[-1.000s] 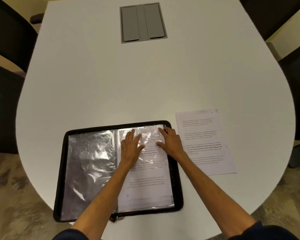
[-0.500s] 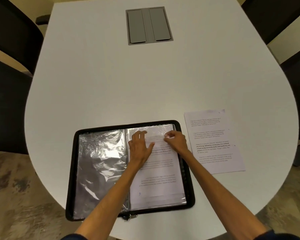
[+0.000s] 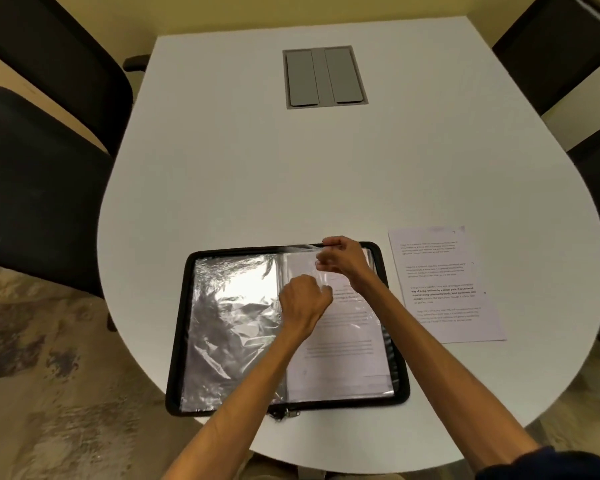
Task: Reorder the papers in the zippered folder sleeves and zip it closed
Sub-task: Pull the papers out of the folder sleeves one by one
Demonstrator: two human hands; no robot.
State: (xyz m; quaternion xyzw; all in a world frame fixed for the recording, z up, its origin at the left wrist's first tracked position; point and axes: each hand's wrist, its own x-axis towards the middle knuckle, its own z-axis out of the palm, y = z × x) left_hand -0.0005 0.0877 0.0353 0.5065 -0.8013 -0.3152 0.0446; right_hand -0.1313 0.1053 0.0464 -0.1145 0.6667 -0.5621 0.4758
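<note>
Your zippered folder (image 3: 177, 341) lies open flat at the 6 o'clock end of the white table (image 3: 257, 168), close to the near edge. Your right hand (image 3: 347, 261) sits at the 12 o'clock edge of the right-hand sleeve (image 3: 343, 358). Its fingers are bent and its thumb and fingertips pinch the clear film there, which is lifted a little off the page. Your left hand (image 3: 303, 299) is at 7 o'clock of the right hand, near it, and lies on the upper part of the same sleeve by the spine. Its fingers are curled under, knuckles up – can't tell if it grips the film or the paper, the fingertips are hidden.

What holds what:
- The right-hand sleeve has a printed sheet (image 3: 340, 344) inside, text lines showing through the plastic
- The left-hand sleeve (image 3: 232, 323) is crinkled and glary, so its contents are not readable
- The zipper pull (image 3: 286, 414) sits at the folder's 6 o'clock edge, and the zip is undone

A loose printed page (image 3: 444, 289) lies on the table at 3 o'clock of the folder – just beside it, not touching. There's a grey panel (image 3: 324, 77) set in the tabletop at 12 o'clock, and black chairs (image 3: 39, 168) at 9 and 2 o'clock
</note>
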